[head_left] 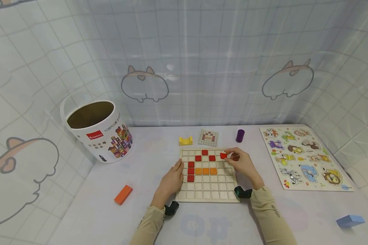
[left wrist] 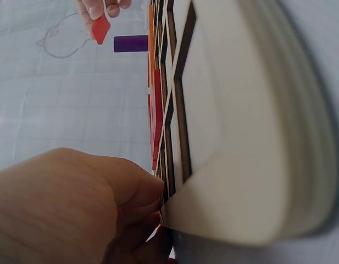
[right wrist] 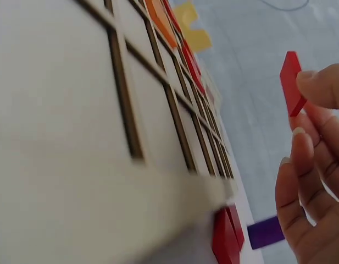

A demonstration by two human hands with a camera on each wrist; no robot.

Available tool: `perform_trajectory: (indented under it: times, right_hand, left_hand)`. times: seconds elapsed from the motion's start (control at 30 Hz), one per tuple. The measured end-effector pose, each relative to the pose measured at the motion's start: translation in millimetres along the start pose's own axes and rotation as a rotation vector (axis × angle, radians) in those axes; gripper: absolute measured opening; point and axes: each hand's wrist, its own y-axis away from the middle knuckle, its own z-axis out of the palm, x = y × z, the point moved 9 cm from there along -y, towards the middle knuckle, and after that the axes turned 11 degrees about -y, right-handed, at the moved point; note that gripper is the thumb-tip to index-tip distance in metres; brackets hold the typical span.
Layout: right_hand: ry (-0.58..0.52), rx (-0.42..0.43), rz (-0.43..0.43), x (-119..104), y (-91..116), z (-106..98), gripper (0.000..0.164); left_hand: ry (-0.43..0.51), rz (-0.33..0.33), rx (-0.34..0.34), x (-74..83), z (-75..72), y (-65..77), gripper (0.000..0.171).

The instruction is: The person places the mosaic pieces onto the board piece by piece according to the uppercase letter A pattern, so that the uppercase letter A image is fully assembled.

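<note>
A square wooden grid board (head_left: 207, 200) lies in front of me, with several red tiles (head_left: 191, 171) and a row of orange tiles (head_left: 205, 171) set in its cells. My left hand (head_left: 172, 178) rests along the board's left edge, fingers fairly straight against the rim. Over the upper right corner, my right hand (head_left: 243, 165) pinches a red tile (right wrist: 292, 82) between thumb and fingertips. That tile is tilted and raised above the board in the right wrist view. More red pieces (right wrist: 228, 235) lie just beyond the board's edge, mostly hidden by the right hand in the head view.
Behind the board are a yellow block (head_left: 185, 141), a pattern card (head_left: 208, 137) and a purple cylinder (head_left: 240, 135). A white bucket (head_left: 101, 136) and an orange block (head_left: 123, 195) stand left. An animal puzzle board (head_left: 306, 160) and a blue block (head_left: 350, 221) are right.
</note>
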Motion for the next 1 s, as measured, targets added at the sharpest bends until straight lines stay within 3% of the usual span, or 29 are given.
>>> perform_trajectory:
  times: [0.37,0.57,1.0]
  right_hand:
    - [0.007,-0.053,0.008,16,2,19,0.027]
    - [0.02,-0.069,-0.026,20,3,23,0.026]
    - [0.056,-0.119,-0.012,25,3,28,0.025]
  left_hand:
    - [-0.006,0.007,-0.002,0.4,-0.6,1.0,0.048]
    - [-0.005,0.009,0.003,-0.6,0.3,0.3,0.048]
    - [0.001,0.006,0.001,-0.4,0.4,0.7,0.048]
